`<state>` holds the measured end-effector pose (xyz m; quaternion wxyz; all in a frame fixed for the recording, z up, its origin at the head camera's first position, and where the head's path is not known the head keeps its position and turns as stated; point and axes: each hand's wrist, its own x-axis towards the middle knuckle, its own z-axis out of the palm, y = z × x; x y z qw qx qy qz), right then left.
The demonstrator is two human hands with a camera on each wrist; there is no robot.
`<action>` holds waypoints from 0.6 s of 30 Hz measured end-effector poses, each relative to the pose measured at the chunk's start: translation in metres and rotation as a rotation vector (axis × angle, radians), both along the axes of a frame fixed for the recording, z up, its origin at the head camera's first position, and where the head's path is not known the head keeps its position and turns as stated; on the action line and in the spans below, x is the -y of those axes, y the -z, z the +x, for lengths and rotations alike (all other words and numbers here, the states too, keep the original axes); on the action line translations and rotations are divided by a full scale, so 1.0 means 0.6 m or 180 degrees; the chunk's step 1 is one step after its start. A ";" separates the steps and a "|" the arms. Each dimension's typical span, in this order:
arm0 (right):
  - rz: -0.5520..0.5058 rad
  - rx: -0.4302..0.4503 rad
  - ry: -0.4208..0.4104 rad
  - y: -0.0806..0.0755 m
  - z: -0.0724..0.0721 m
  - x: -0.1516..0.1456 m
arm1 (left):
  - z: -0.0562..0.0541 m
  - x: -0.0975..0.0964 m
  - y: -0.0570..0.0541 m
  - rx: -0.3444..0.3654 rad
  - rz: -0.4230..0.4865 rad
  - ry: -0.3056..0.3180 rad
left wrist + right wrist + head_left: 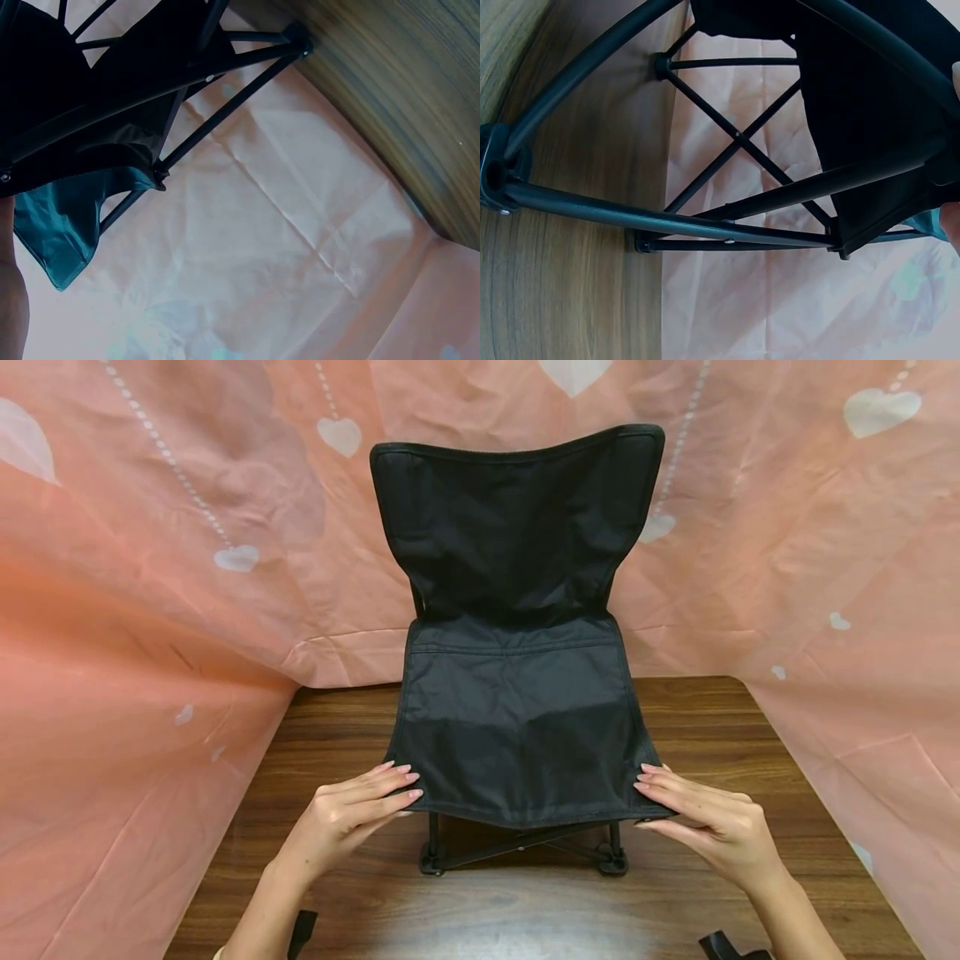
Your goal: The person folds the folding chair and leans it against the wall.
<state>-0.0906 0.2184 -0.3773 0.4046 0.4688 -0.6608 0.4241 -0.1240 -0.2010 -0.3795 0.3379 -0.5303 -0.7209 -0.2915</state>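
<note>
A black folding chair (517,710) of fabric on a thin tube frame stands unfolded, its backrest (517,527) away from me. At the seat's front left corner, my left hand (341,818) grips the fabric edge, fingers on top and thumb below. My right hand (712,818) holds the front right corner the same way. Crossed tubes (739,139) beneath the seat show in the right wrist view. Only a strip of the left hand (11,292) appears at the edge of the left wrist view, and the right fingertips (951,225) barely enter theirs.
The chair's feet (612,860) rest on a dark wood-grain surface (712,727). Pink cloth (150,610) with white hearts hangs behind and on both sides. Black straps (723,946) show near both wrists.
</note>
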 end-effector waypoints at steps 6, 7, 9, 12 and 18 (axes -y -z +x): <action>-0.0056 0.0014 -0.0029 -0.004 -0.002 0.004 | 0.000 -0.005 -0.008 -0.0046 0.0032 -0.0007; -0.0068 0.0023 -0.0045 -0.005 -0.002 0.005 | 0.000 -0.006 -0.009 -0.0041 0.0035 -0.0005; -0.0084 0.0040 -0.0069 -0.007 -0.002 0.006 | -0.001 -0.007 -0.013 -0.0028 0.0035 -0.0014; -0.0100 0.0054 -0.0106 -0.009 -0.003 0.009 | 0.000 -0.009 -0.020 0.0000 0.0025 -0.0017; -0.0161 0.0052 -0.0166 -0.014 -0.006 0.014 | 0.000 -0.016 -0.032 0.0042 0.0019 -0.0007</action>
